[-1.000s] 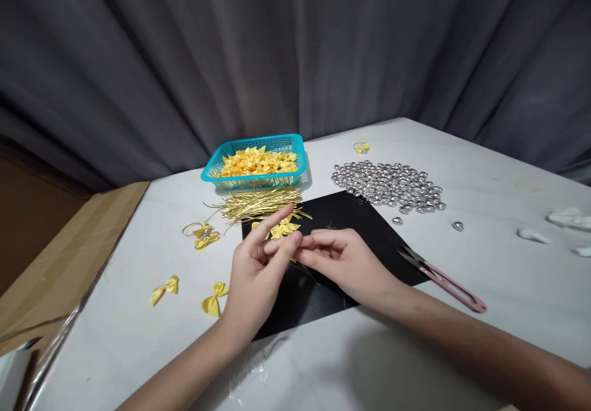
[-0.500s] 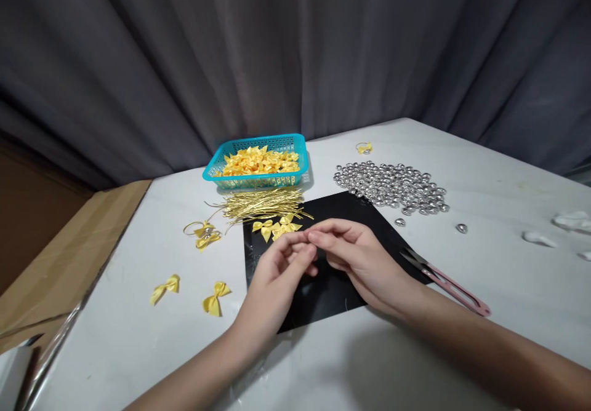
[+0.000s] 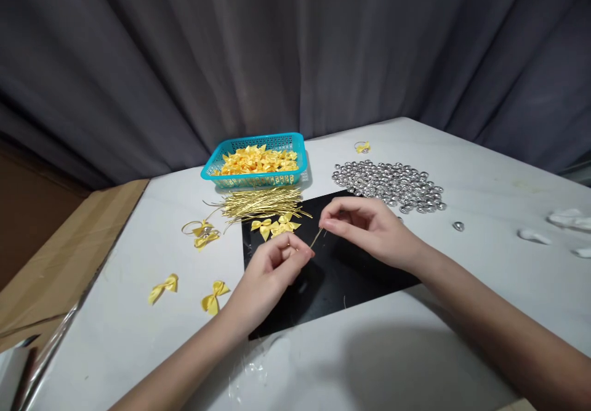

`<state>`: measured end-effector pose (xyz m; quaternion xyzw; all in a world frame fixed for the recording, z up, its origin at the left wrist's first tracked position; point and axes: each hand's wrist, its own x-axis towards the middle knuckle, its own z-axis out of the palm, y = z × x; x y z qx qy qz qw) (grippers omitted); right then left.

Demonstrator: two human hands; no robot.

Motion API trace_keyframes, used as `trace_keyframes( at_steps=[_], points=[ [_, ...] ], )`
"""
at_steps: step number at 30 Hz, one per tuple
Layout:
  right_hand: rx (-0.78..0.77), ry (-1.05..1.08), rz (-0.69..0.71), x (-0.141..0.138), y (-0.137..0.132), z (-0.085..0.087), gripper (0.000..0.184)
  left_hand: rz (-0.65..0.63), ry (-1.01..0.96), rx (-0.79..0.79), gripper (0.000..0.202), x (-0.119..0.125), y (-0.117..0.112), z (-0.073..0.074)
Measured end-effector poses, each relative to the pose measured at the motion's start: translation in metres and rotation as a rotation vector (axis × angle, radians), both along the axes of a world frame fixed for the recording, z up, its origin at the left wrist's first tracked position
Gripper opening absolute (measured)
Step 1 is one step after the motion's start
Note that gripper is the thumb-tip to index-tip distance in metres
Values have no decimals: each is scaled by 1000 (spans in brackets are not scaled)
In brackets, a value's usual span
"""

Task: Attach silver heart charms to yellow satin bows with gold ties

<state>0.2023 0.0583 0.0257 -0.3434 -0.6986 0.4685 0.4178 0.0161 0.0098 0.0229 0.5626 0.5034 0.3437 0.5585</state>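
Observation:
A thin gold cord [image 3: 316, 237] runs between my two hands over the black mat [image 3: 341, 282]. My left hand [image 3: 281, 260] pinches its lower end between thumb and fingers. At the upper end, my right hand [image 3: 357, 223] closes thumb and fingertips on the cord, a short tip sticking out. Just beyond my left hand, yellow ribbon bows [image 3: 277, 225] lie on the mat's far edge. Behind them is a pile of gold cords [image 3: 263, 203]. The fingers hide whether anything else is in them.
A teal basket [image 3: 253, 180] of yellow bows stands at the back. Silver heart-shaped beads [image 3: 392, 183] are heaped right of it. Two loose bows [image 3: 215, 297] and a looped bow piece [image 3: 203, 232] lie left. White scraps [image 3: 570, 219] are far right, cardboard [image 3: 106, 214] beyond the left edge.
My hands have moved apart from touching fingertips, the right one up and to the right. The gold cord now shows between them. My right arm now covers the pink-handled scissors.

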Motion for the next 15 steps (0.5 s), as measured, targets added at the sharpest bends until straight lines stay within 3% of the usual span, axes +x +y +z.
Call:
trace_keyframes(
  at_steps=[3,5,10,15],
  points=[
    [128,-91,30,-1,-5,1,16,-7,106,115,24,-2,0,-1],
    [203,-132,41,-3,-8,0,16,12,67,137,33,0,0,0],
    [268,-111,-9,-7,-12,-5,9,-3,-182,3,24,9,-3,1],
    [291,-94,-81,-7,-12,-6,9,65,-126,12,17,11,-7,2]
  ],
)
